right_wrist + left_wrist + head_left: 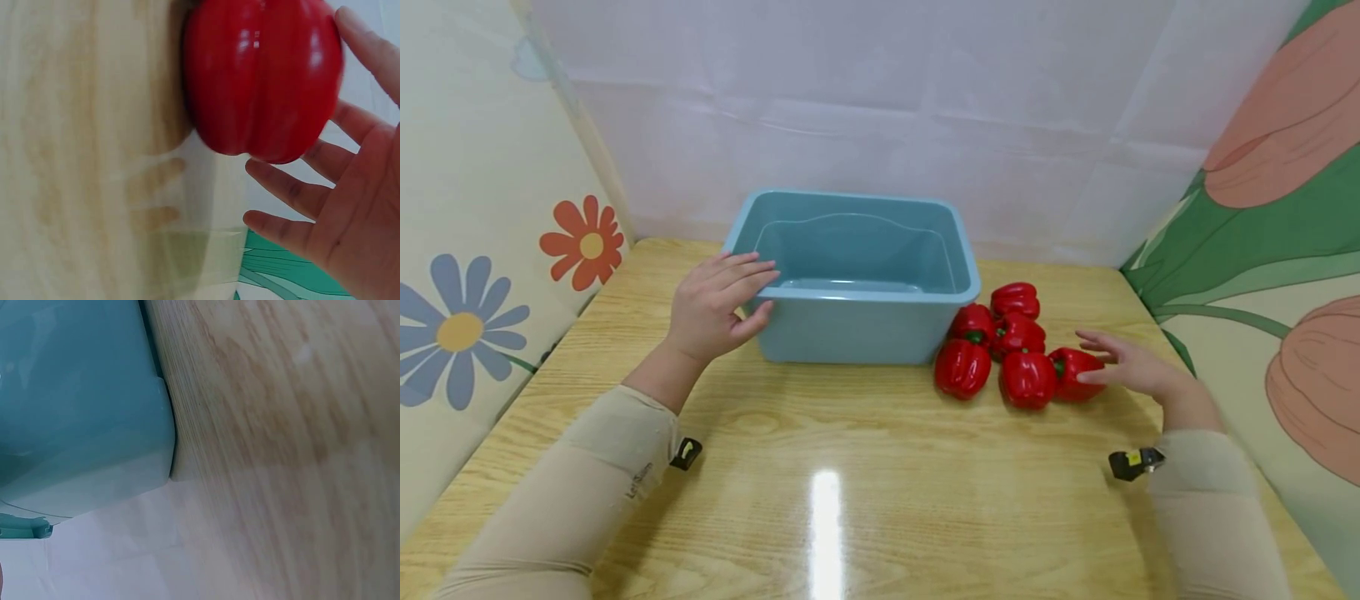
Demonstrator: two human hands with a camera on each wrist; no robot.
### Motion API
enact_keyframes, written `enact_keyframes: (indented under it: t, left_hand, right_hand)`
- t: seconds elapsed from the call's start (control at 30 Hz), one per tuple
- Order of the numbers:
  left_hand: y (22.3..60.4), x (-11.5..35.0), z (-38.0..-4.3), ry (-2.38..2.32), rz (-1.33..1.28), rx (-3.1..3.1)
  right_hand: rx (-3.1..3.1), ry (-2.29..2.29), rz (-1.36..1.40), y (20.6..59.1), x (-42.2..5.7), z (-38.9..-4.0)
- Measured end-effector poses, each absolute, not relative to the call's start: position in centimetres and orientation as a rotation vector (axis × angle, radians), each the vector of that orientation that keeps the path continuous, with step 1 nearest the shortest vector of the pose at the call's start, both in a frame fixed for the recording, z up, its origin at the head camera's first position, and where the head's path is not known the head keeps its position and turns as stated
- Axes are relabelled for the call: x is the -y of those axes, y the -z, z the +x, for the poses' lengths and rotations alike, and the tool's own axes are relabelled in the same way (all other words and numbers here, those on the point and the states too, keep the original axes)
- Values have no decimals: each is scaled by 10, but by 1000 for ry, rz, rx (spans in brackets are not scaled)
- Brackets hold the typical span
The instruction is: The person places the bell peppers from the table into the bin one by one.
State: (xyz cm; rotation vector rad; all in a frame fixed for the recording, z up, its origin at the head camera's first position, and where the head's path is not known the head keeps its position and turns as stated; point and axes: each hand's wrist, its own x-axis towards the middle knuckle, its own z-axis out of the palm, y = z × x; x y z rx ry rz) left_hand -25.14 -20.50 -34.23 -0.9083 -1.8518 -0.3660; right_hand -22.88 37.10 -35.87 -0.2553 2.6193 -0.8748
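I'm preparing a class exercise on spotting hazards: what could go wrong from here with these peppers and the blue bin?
1. The right hand has spread fingers at the rightmost pepper, whose surface looks glossy; it might slip from a loose grasp.
2. That pepper sits close against a neighbouring pepper, so a nudge could set others rolling.
3. The left hand rests on one corner of the blue bin; pushing could shift it.

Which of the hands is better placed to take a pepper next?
The right hand, I'd judge: it is open beside the rightmost red pepper, while the left hand rests on the left rim of the blue bin.
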Motion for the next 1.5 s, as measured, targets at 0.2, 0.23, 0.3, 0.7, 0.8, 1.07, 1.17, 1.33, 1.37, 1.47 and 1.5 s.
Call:
enact_keyframes:
  t: [0.2,0.23,0.3,0.7,0.8,1.07,1.17,1.33,1.37,1.47,1.5]
  left_hand:
    - [342,205,-251,377,-906,1851]
    - [342,205,-251,382,-905,1847]
    - [342,204,-251,387,-903,1839]
    - [344,203,-251,397,-897,1820]
    - [344,203,-251,399,-898,1819]
    - [343,203,-252,400,-903,1823]
    - [344,203,-252,397,-903,1823]
    - [344,203,-252,403,-900,1823]
    - [344,203,-252,406,-901,1822]
    - [343,203,-251,406,-905,1822]
    - [343,203,-251,402,-906,1823]
  right_hand:
    - [-2613,858,-198,373,-370,-228]
    - [-2609,865,-192,375,-370,-228]
    - [-2604,880,-188,379,-369,-228]
    - [-2586,941,-199,384,-372,-226]
    - [-2598,957,-201,385,-372,-225]
    - [-2653,1003,-167,383,-369,-224]
    - [-2658,999,-164,382,-369,-224]
    - [-2638,1040,-165,381,-370,-225]
    - [-2633,1049,-166,381,-370,-225]
    - [-2621,1080,-172,381,-371,-224]
    - [-2621,1081,-174,381,-371,-224]
